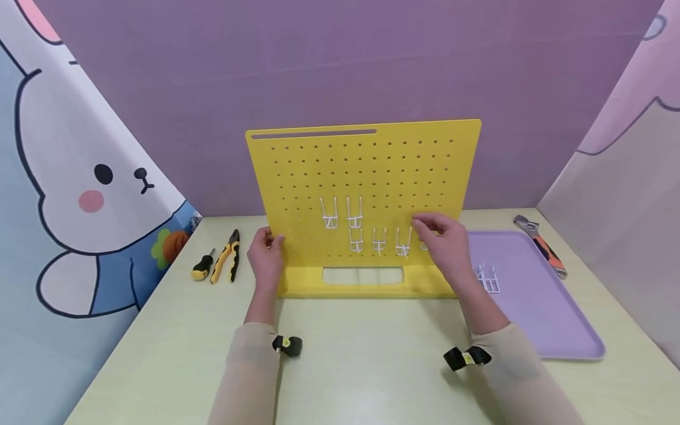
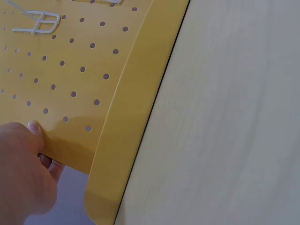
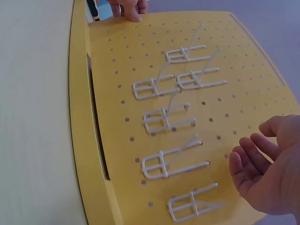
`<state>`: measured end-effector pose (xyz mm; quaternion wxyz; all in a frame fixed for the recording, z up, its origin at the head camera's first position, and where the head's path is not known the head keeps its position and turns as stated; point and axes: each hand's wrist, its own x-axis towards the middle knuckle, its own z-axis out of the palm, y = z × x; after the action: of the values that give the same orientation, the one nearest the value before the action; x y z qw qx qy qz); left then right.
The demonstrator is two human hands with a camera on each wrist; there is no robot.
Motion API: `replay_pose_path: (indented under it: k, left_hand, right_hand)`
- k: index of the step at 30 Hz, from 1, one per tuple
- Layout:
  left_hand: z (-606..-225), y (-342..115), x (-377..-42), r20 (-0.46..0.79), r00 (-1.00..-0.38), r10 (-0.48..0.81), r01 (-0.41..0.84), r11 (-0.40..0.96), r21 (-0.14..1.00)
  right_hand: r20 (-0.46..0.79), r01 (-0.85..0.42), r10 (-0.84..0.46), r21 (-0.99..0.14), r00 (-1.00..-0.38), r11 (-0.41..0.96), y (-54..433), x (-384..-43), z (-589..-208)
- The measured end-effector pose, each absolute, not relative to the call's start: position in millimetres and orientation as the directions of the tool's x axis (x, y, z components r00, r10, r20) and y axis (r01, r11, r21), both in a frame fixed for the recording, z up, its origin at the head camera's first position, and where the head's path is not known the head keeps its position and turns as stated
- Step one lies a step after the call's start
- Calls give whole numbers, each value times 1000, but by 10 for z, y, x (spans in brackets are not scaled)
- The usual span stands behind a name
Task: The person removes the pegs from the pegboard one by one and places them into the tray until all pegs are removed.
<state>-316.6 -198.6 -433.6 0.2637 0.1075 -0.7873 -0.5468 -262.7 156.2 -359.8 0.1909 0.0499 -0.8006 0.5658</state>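
1. The left hand (image 1: pixel 265 260) grips the left edge of the board (image 1: pixel 366 180), thumb in front.
2. The right hand (image 1: pixel 445 242) holds nothing; its fingers bend loosely before the board's right part.
3. Six hooks (image 3: pixel 163 164) hang there, mostly between the hands.

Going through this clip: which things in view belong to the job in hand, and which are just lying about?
Apparently part of the job:
- board, its left edge held by the left hand
- white hooks, on board and tray
- tray

Seemingly just lying about:
- screwdriver
- pliers
- orange-handled tool
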Motion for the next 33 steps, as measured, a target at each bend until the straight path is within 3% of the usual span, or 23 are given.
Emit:
replay_pose_path:
  k: [9, 25, 33]
  left_hand:
    - [-4325, -1964, -3168, 309, -832, -461, 122, 391, 912]
    - [-4286, -1964, -3155, 288, -836, -466, 104, 381, 919]
    - [-4262, -1953, -3142, 275, -840, -469, 95, 372, 923]
  right_hand:
    - [356, -326, 28, -881, -934, 342, 1287, -2742, -3582]
    - [265, -274, -88, -954, -960, 123, 1009, -2833, -3566]
    - [277, -288, -118, -953, -954, 92, 911, -2853, -3602]
